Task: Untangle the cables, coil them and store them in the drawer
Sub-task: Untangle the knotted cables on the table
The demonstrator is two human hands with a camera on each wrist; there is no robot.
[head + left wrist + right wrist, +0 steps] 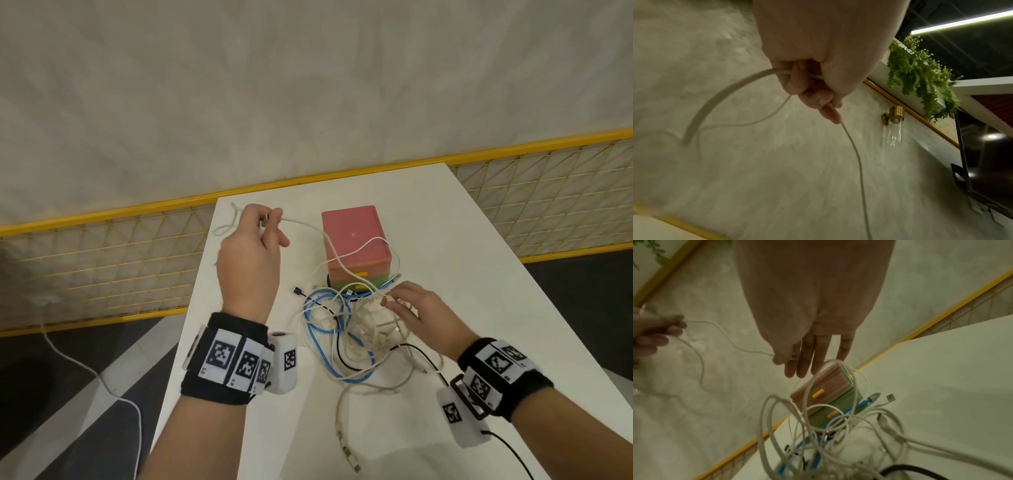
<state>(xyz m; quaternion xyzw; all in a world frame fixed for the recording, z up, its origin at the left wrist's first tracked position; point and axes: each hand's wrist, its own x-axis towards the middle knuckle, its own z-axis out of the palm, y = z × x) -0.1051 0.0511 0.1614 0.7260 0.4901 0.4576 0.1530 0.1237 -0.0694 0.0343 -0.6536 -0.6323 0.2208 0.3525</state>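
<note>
My left hand (251,253) is raised over the far left corner of the tabletop (479,274), its grip closed on a white cable (301,224): the left wrist view shows my fingers (795,81) curled round it, with a loop hanging off one side and a single strand dropping away below. From that hand the white cable runs right across the top of the small drawer box (354,236), which stands near the far edge of the tabletop, pink on top with a green drawer beneath and yellow handles on the front. Just in front of the box lies the tangle of cables (349,335), white, blue and black strands looped over one another in the middle of the tabletop, with one pale strand trailing toward the near edge and ending in a plug. My right hand (416,315) hovers over the far right side of the tangle, fingers (807,356) straight and loosely spread, grip open, fingertips at the uppermost white loops; whether they actually touch a strand I cannot tell. Both drawers of the box are closed.
</note>
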